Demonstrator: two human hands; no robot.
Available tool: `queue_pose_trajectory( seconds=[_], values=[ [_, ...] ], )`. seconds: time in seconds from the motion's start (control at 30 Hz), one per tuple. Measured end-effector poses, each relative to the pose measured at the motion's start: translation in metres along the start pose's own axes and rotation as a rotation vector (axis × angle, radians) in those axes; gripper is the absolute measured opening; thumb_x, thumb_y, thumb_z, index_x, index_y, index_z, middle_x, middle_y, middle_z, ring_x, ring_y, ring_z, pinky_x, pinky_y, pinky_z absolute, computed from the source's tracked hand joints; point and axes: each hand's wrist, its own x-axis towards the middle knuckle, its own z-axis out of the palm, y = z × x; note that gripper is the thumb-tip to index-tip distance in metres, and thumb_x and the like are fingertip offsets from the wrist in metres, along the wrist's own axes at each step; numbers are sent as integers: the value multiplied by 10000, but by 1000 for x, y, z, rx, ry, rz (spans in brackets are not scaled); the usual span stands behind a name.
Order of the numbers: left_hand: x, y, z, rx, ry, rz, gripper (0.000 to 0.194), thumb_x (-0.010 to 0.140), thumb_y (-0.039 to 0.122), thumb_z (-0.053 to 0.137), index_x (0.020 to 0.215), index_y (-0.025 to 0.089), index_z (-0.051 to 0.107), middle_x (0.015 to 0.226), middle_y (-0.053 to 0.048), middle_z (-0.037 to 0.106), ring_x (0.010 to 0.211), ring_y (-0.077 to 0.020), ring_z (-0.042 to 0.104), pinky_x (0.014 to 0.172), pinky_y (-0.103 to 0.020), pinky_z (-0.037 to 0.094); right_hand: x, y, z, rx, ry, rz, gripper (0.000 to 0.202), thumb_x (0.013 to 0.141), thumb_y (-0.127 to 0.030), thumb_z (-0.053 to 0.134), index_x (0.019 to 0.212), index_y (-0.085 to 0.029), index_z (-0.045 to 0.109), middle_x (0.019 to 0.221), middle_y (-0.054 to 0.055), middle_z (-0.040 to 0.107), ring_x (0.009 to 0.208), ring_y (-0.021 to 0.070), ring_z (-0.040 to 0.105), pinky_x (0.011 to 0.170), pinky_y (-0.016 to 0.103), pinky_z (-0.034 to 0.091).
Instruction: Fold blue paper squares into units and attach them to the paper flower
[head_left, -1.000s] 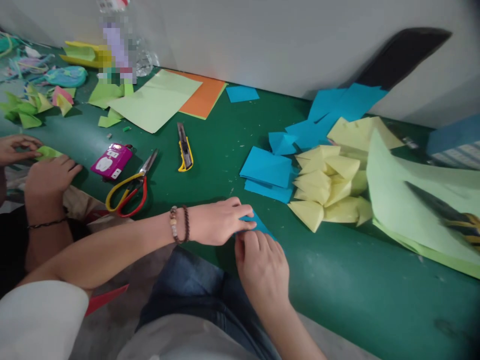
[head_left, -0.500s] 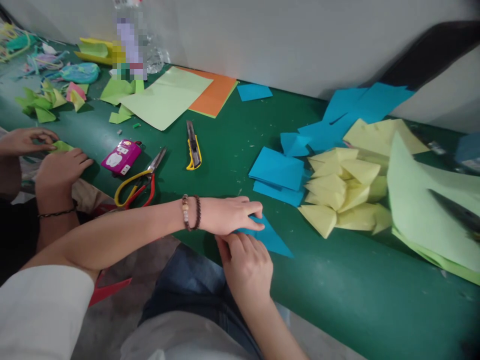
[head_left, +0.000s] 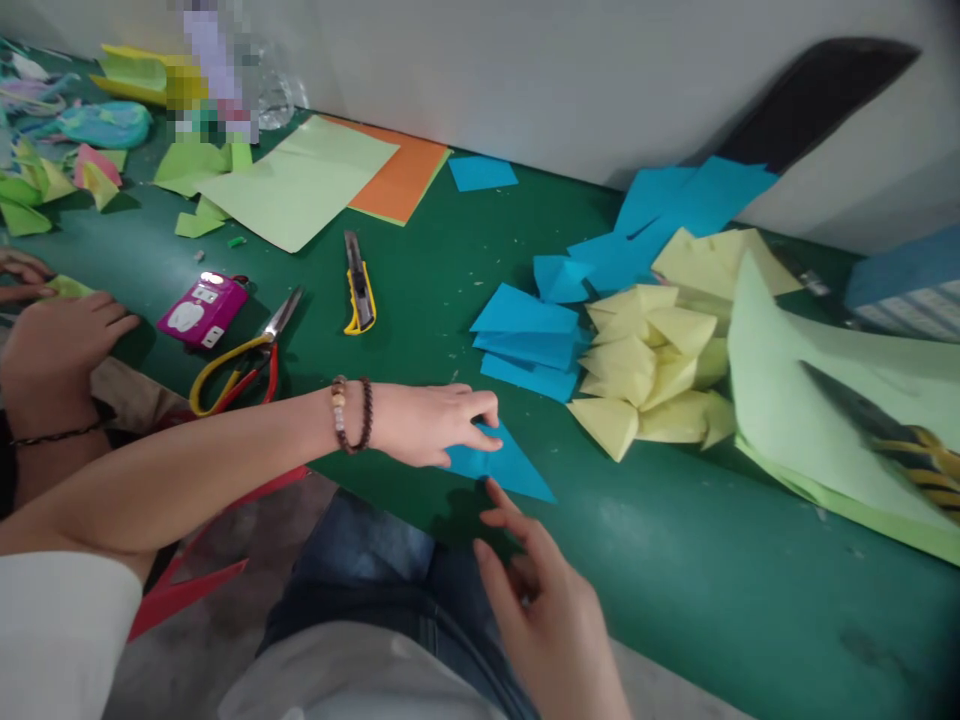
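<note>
A blue paper triangle lies near the front edge of the green table. My left hand, with two bracelets at the wrist, rests on its left part, pressing it down with bent fingers that hide that part. My right hand is at the lower side of the triangle, fingers apart and holding nothing; its index fingertip is at the paper's lower edge. Folded blue papers and a heap of folded yellow pieces lie beyond, to the right.
Scissors, a purple box and a yellow cutter lie to the left. Another person's hands work at the far left. Light green sheets cover the right side. A wall runs behind.
My right hand has moved off the paper toward the lower right, and its fingers have spread. My left hand stays on the triangle. The whole view has shifted, so things appear further left.
</note>
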Motion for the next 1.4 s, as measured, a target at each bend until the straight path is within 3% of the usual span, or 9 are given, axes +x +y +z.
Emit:
queue_pose_trajectory(
  seconds=[0.27,0.4,0.53,0.63,0.87,1.03,1.13,1.27,1.4],
  values=[
    [-4,-1,4,-7,24,4,530,862,141,623,1381,169,520,1358,-129,478,1186,-261,483,1036,-365,413,-15,26,-43,80,196,268,318,847,-528,557,933,-226,609,1217,121,685,373,53,342,344,239,383],
    [-9,-5,11,-23,83,56,485,891,152,595,1370,198,533,1394,-123,475,1172,-241,486,1032,-363,415,0,29,-56,-178,230,130,374,853,-558,541,1009,-240,660,706,20,687,423,108,464,417,240,404],
    [-15,-3,19,20,178,103,397,917,207,591,1313,230,591,1442,-109,476,1176,-253,473,1035,-391,413,36,28,-58,-439,123,-130,417,858,-595,494,962,-228,662,769,43,659,486,136,558,435,257,402],
    [-20,4,30,102,263,87,328,927,222,578,1248,254,636,1454,-88,491,1153,-245,486,1000,-392,441,58,24,-58,-560,3,-243,279,855,-500,538,815,-236,618,763,25,649,527,153,601,428,249,348],
    [-27,16,47,198,451,10,305,975,284,483,1251,252,609,1435,-86,516,1223,-243,500,989,-411,464,100,6,-75,-598,-291,-243,148,746,-294,681,645,-250,583,565,-34,617,412,120,504,406,243,275],
    [-6,3,19,136,845,-380,247,955,239,489,1119,184,667,1459,-139,444,1363,-281,380,1102,-518,381,118,2,-79,-357,-380,-234,144,769,-339,649,679,-254,575,567,-38,623,473,129,552,446,240,380],
    [17,-9,6,130,809,-478,257,923,208,533,1136,157,667,1514,-157,374,1415,-341,307,1091,-576,379,117,5,-79,-279,-398,-187,133,778,-334,627,689,-251,573,564,-47,614,477,120,537,456,234,391],
    [41,-16,6,123,622,-424,353,945,169,469,1280,130,574,1460,-126,480,1403,-317,353,1112,-571,360,114,8,-80,-233,-373,-157,127,779,-332,625,694,-250,580,569,-55,609,492,111,526,460,222,382],
    [51,-16,11,145,517,-321,423,968,157,393,1385,146,468,1515,-107,415,1433,-298,313,1135,-595,300,115,9,-81,-189,-335,-174,130,777,-344,639,700,-252,588,561,-54,607,483,109,524,452,220,391]
  ],
)
